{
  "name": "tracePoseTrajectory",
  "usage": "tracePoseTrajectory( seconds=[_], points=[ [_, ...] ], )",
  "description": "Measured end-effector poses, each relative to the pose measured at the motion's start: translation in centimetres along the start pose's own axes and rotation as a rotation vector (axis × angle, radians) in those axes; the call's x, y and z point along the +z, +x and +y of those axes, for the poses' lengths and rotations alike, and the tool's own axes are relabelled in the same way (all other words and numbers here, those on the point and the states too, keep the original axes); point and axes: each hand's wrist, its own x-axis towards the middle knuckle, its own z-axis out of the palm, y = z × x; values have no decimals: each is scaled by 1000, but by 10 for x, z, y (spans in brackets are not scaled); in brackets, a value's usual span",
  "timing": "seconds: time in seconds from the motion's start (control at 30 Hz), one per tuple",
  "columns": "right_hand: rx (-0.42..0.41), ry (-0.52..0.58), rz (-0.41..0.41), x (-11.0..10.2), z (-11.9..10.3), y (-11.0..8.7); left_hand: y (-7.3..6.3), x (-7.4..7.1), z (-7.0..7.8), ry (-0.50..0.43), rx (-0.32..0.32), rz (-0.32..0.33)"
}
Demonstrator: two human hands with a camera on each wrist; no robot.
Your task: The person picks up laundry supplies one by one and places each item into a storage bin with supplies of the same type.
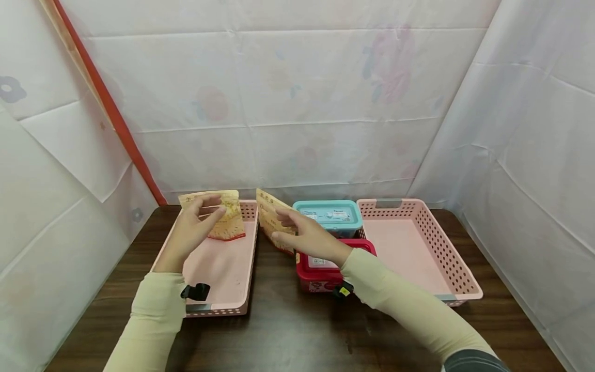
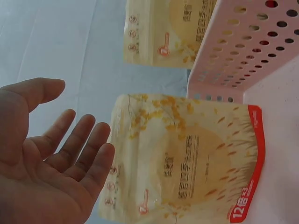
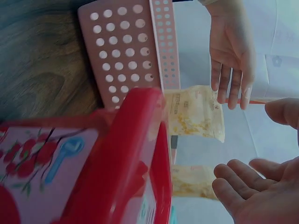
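Observation:
A yellow stand-up pouch [image 1: 232, 223] with a red lower edge leans upright at the back of the left pink basket [image 1: 218, 276]. In front of its left part hovers my left hand [image 1: 191, 227], fingers relaxed and holding nothing; the left wrist view shows the pouch [image 2: 187, 158] beside the fingertips. A second, similar pouch [image 1: 267, 213] stands tilted on the table between the baskets. Before it is my right hand [image 1: 311, 238], thumb apart from loosely bent fingers. Nothing shows in its palm in the right wrist view, and it covers part of that pouch.
A red lidded box [image 1: 309, 276] sits under my right wrist, with a light blue lidded box [image 1: 325, 206] behind it. To their right lies another pink basket [image 1: 400, 248]. White patterned cloth [image 1: 279, 103] hangs behind the dark wooden table [image 1: 288, 330].

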Motion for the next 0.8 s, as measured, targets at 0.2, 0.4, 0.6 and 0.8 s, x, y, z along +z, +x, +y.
tracePoseTrajectory(
  seconds=[0.2, 0.4, 0.6, 0.8],
  points=[
    [7, -34, 27, -7, 4, -10, 5, 11, 2, -34, -14, -64],
    [-1, -49, 45, -14, 13, -17, 7, 22, 3, 14, -28, -84],
    [9, -44, 50, -18, 22, -22, 10, 31, 4, 3, -27, -90],
    [9, -33, 57, -22, 31, -26, 14, 38, 5, -25, -28, -87]
  ],
)
